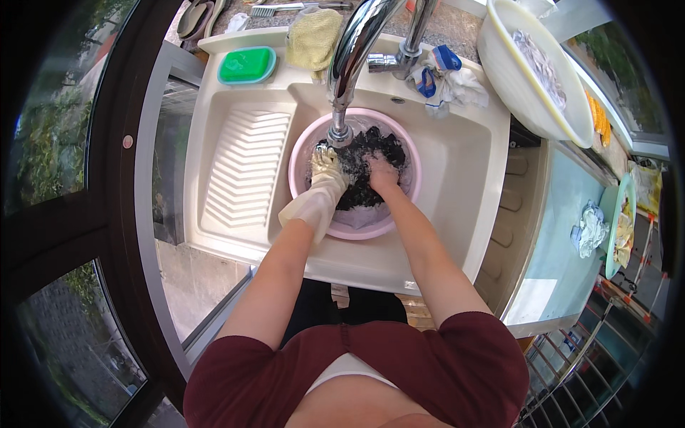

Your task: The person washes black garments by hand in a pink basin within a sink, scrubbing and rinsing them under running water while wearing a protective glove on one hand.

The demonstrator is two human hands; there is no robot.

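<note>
A pink round basin (295,178) stands in the beige sink, holding water and a bunched black cloth (365,187). The chrome faucet (345,89) hangs over it, its spout just above my left hand (327,165). That hand wears a cream rubber glove with a loose cuff, and its fingers curl at the cloth's left side. My right hand (382,171) is bare and wet, pressed into the cloth from the right, its fingertips sunk among the dark folds. Paler, lilac-looking water or fabric shows at the basin's near side.
Left of the basin is a ribbed drainboard (246,171). Along the sink's back ledge sit green soap in a dish (246,65), a yellowish cloth (312,39) and a white-and-blue cloth (449,82). A large white basin (499,68) with laundry leans at the right; a green basin (612,221) lies beyond.
</note>
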